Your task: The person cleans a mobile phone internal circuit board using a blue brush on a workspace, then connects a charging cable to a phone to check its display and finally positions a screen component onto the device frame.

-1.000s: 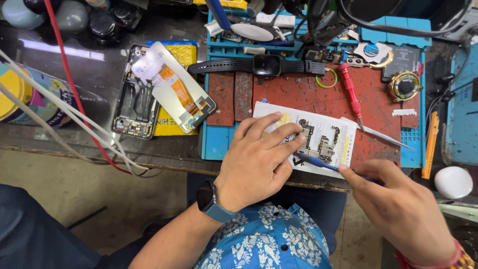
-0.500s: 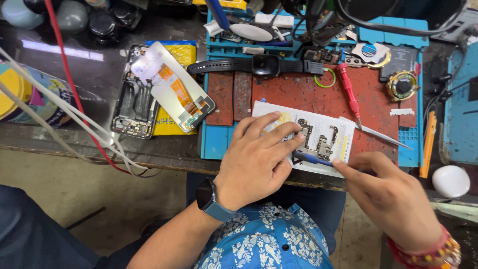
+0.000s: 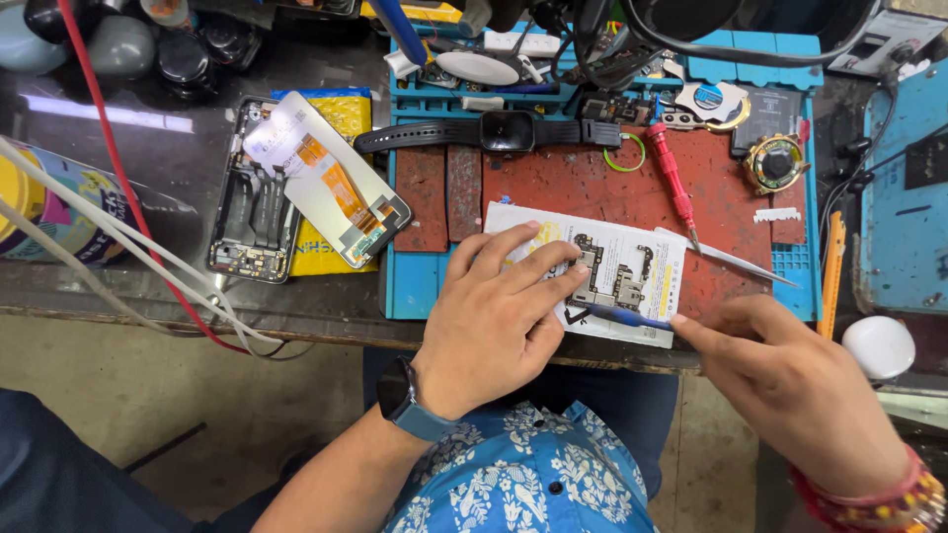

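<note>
Circuit board (image 3: 610, 273) on white paper (image 3: 652, 259), red mat (image 3: 573, 183), desk edge | left hand (image 3: 494, 321): fingers spread, pressing board flat | right hand (image 3: 790, 380): grip pinching blue tool (image 3: 622, 316), tip at board | step: probing | next: likely steady, precise tip work.

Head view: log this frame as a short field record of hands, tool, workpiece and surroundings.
left hand: fingers pressed on circuit board
right hand: holds blue tool, tip at the board's lower edge
board support: white paper sheet on red mat
nearby on mat: red screwdriver, tweezers, black smartwatch
left of mat: opened phone with lifted display
</note>
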